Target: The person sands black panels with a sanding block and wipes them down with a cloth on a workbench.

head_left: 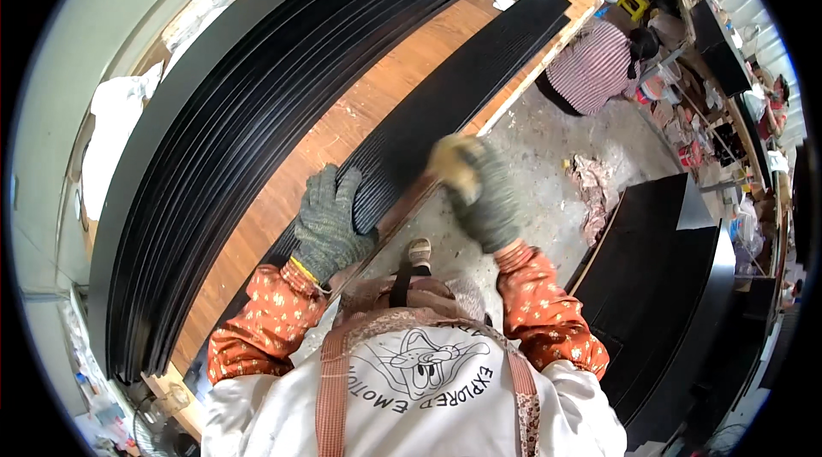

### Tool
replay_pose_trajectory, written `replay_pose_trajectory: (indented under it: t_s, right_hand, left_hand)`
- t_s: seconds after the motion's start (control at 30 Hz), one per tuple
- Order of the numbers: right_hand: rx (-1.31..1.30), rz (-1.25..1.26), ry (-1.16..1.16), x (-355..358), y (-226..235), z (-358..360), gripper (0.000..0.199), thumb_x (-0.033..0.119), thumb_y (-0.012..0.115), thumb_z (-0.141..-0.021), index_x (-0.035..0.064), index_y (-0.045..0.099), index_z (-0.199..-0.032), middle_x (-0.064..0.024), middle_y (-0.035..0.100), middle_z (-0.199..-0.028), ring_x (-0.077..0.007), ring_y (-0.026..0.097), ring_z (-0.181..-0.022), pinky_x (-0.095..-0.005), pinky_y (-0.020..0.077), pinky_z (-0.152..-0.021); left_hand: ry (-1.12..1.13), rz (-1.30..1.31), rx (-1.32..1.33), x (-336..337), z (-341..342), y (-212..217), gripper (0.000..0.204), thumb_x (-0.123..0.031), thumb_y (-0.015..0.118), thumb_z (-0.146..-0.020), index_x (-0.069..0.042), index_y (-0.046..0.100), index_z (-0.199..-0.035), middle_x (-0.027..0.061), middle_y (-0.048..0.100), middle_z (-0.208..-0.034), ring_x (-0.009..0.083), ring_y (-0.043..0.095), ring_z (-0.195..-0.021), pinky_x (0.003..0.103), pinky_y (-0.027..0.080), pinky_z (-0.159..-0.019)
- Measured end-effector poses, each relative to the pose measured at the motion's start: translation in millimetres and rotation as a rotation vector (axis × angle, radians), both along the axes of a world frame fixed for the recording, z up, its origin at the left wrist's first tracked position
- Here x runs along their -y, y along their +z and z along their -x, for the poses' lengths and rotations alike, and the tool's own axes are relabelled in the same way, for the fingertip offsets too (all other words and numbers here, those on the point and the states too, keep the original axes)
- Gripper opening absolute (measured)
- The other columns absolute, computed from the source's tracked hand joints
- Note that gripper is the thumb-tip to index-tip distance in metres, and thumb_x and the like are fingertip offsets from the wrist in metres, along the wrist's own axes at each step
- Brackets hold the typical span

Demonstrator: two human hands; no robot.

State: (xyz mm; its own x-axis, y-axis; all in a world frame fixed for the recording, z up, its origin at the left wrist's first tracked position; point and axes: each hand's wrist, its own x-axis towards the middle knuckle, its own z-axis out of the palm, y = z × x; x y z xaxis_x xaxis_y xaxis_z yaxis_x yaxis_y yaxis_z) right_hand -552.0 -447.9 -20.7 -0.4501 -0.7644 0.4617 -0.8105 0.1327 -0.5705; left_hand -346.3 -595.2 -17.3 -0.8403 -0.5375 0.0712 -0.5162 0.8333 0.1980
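A long black panel with fine ribs (445, 89) lies along the near edge of the wooden table. My left hand (330, 222), in a grey knit glove with a yellow-edged cuff, rests on it with the fingers stretched out. Beside the panel's near long edge is my right hand (488, 209), gloved the same way and smeared by motion. It grips a soft tan pad (455, 166), too blurred to tell whether sponge or cloth. Whether the pad touches the panel I cannot tell.
A stack of several black panels (248, 106) fills the table's far side, beyond a bare wooden strip (351, 119). More black boards (655, 286) stand at the right. A person in a striped top (591, 68) crouches past the table. Crumpled material (592, 196) lies on the floor.
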Motion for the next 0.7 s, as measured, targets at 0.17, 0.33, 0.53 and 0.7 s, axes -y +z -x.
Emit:
replay_pose_trajectory:
  t_s: [0.17, 0.33, 0.53, 0.7]
  right_hand:
    - [0.710, -0.325, 0.647, 46, -7, -38, 0.016, 0.020, 0.063, -0.085, 0.0101, 0.061, -0.097, -0.0085, 0.060, -0.111, -0.0250, 0.060, -0.101, -0.0386, 0.0525, -0.082]
    - [-0.094, -0.203, -0.089, 26, 8, 131, 0.025, 0.006, 0.061, -0.084, 0.0149, 0.058, -0.107, -0.0061, 0.065, -0.092, -0.0224, 0.065, -0.075, -0.0335, 0.0555, -0.067]
    - [0.307, -0.134, 0.701, 43, 9, 67, 0.021, 0.022, 0.048, -0.096, 0.0081, 0.056, -0.109, -0.0061, 0.059, -0.101, -0.0215, 0.062, -0.088, -0.0334, 0.0535, -0.080]
    - [-0.357, -0.055, 0.522, 53, 29, 142, 0.031, 0.009, 0.058, -0.083, 0.0099, 0.055, -0.114, -0.0124, 0.058, -0.109, -0.0287, 0.059, -0.101, -0.0399, 0.0511, -0.086]
  left_hand:
    - [-0.111, -0.042, -0.278, 10, -6, -13, 0.092, -0.030, 0.084, -0.057, -0.005, 0.041, -0.135, 0.0267, 0.041, -0.137, 0.0439, 0.041, -0.126, 0.052, 0.036, -0.104]
    - [-0.075, -0.043, -0.196, 4, -12, -6, 0.095, -0.029, 0.084, -0.056, -0.006, 0.039, -0.138, 0.0269, 0.039, -0.140, 0.0445, 0.039, -0.129, 0.052, 0.033, -0.107]
    - [0.014, -0.110, 0.017, 2, -7, 12, 0.099, -0.031, 0.082, -0.055, -0.006, 0.039, -0.140, 0.0272, 0.036, -0.144, 0.0448, 0.036, -0.132, 0.052, 0.030, -0.109]
    - [0.030, -0.282, 0.040, 9, 10, 46, 0.096, -0.028, 0.084, -0.057, -0.004, 0.040, -0.139, 0.0269, 0.044, -0.138, 0.0422, 0.048, -0.124, 0.044, 0.040, -0.105]
